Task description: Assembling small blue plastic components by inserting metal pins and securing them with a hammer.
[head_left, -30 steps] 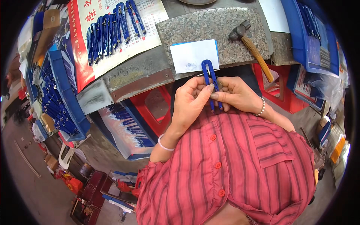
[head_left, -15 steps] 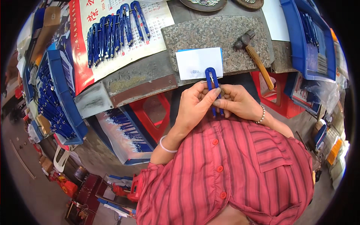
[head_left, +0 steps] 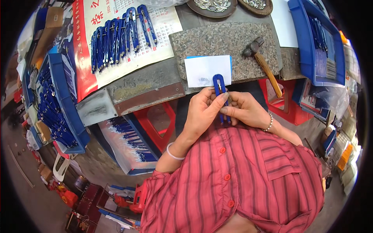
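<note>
Both hands hold one blue drawing compass (head_left: pixel 218 82) just past the near edge of the bench, its rounded slotted head pointing away and its two legs toward me. My left hand (head_left: pixel 204 106) pinches it between thumb and index finger. A thin metal tip sticks out beside that index finger; what it belongs to is hidden. From the right, my right hand (head_left: pixel 245 106) closes its curled fingers and thumb on the legs. Behind the compass head lies a white paper pad (head_left: pixel 207 69), on a speckled stone slab (head_left: pixel 217 39).
A hammer (head_left: pixel 259 58) lies on the slab's right side. Beyond stand a dish of small metal parts (head_left: pixel 213 5) and another dish (head_left: pixel 255 4). Several blue compasses (head_left: pixel 118 37) line a calendar sheet (head_left: pixel 167 23) at left. Blue bins (head_left: pixel 79 132) flank the bench; a red stool (head_left: pixel 165 134) is below.
My view has shifted slightly, so the bench sits a little lower in the picture. Both hands keep their hold on the compass, with little visible finger movement.
</note>
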